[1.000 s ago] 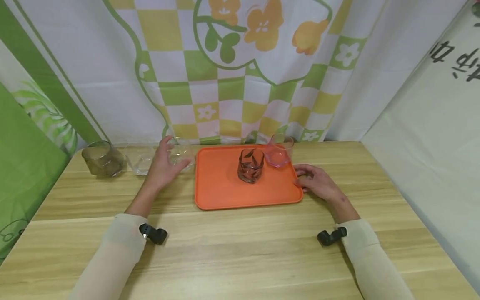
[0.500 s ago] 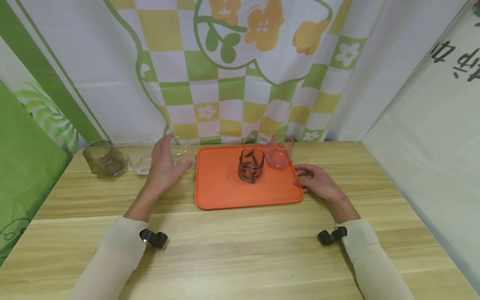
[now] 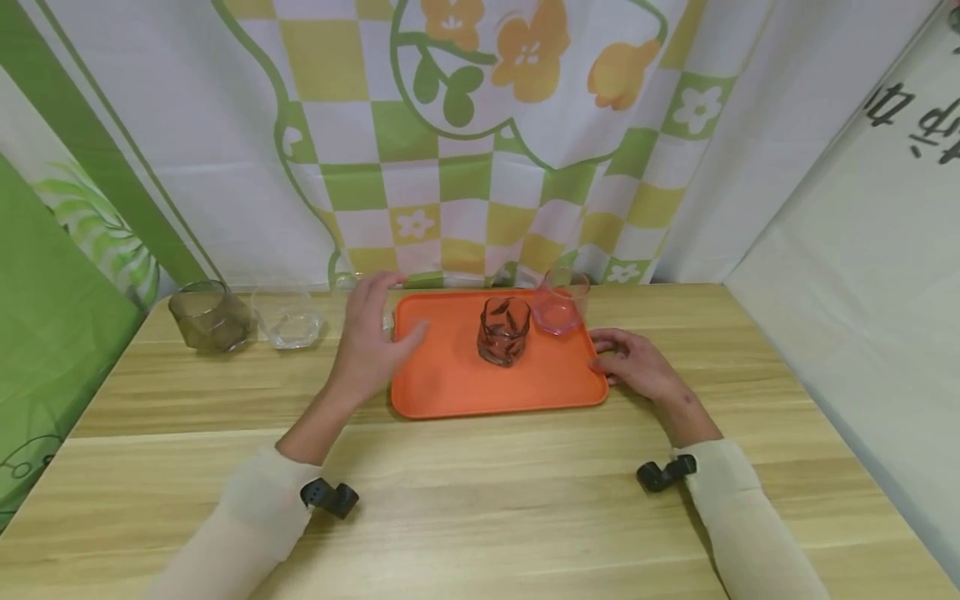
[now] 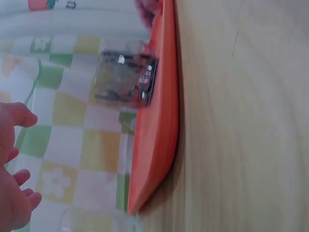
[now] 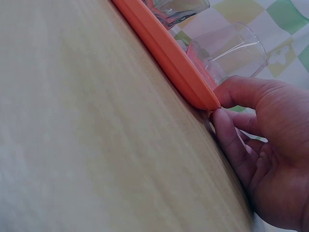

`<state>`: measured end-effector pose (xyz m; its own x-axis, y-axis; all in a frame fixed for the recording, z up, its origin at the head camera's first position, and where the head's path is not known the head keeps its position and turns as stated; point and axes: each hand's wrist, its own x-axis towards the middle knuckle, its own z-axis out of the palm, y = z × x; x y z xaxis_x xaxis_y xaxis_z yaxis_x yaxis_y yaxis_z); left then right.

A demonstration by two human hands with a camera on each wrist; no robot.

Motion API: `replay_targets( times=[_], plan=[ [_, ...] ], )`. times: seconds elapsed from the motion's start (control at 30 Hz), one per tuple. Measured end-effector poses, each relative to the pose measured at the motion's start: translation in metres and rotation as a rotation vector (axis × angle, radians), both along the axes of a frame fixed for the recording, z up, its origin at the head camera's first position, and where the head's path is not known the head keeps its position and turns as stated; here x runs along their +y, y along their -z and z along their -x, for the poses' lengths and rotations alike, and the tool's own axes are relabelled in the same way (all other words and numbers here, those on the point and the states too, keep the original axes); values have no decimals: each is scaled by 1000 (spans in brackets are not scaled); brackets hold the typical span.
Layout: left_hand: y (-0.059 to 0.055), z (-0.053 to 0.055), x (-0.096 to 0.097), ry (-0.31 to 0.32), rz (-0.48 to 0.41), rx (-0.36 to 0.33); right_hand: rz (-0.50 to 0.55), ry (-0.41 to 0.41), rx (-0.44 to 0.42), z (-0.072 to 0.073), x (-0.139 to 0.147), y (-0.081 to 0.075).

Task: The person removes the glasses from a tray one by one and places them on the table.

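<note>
My left hand (image 3: 372, 337) hovers by the tray's left edge with thumb and fingers spread, holding nothing. Behind it, a clear glass is mostly hidden. At the right end, my right hand (image 5: 270, 140) pinches the rim of the orange tray (image 3: 442, 392), thumb above and fingers below. On the tray stands a dark-tinted glass (image 3: 502, 333) with a ridged wall. A pink-tinted glass (image 3: 558, 308) stands upright behind it, near the back right corner. In the left wrist view, the left fingers (image 4: 21, 116) are apart from the dark glass (image 4: 126, 79).
Left of the tray, another clear glass (image 3: 291, 321) and a smoky grey glass (image 3: 212, 318) stand near the back of the wooden table (image 3: 480, 508). A checked curtain (image 3: 465, 179) hangs right behind the table's back edge.
My left hand has moved right, away from the clear glasses to the tray's left edge. My right hand, the tray and the glasses on it stay in place.
</note>
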<state>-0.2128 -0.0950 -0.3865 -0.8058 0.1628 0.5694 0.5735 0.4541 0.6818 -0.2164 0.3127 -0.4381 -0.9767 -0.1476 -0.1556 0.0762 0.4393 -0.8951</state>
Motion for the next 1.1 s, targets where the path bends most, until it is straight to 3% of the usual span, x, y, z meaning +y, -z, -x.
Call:
replay_targets(
  times=[0.2,0.5,0.77,1.1],
  plan=[
    [3,-10,24,87,34,-90,12,-1,-2,0,1,0],
    [11,-14,54,143,81,-120,16,-7,5,0,2,0],
    [19,-11,75,161,148,-179,39,-13,19,-1,2,2],
    [27,2,99,156,117,-220,49,-13,19,0,3,3]
  ],
)
